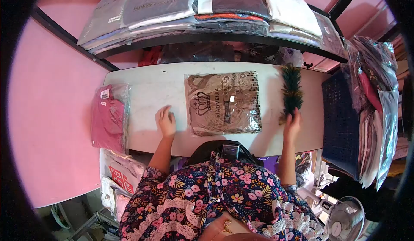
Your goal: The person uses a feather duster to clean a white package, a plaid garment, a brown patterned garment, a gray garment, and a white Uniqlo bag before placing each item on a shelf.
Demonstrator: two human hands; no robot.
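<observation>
In the head view, the left hand [166,121] is seen laid flat on the white table [146,94], palm down and fingers loosely spread, with nothing gripped. Just to the right of this hand, near its fingers but apart from them, a clear-bagged garment [223,103] is laid flat on the table; brown fabric with a crown print and a dotted black edge can be seen through the plastic. To the left of the hand, at the table's end, a pink bagged garment [108,118] is found, well apart from it.

The right hand [292,125] is closed around the lower end of a green feather duster [291,88]. The duster is stretched away from this hand across the table, towards the far edge, and is set just to the right of the clear-bagged garment, which lies to the left of this hand. To the right of the hand, beside the table, a dark blue crate [340,116] is seen.

Beyond both hands, above the table, a shelf [202,37] loaded with stacked packets is seen. Below and to the right of the right hand, a fan [345,220] is visible.
</observation>
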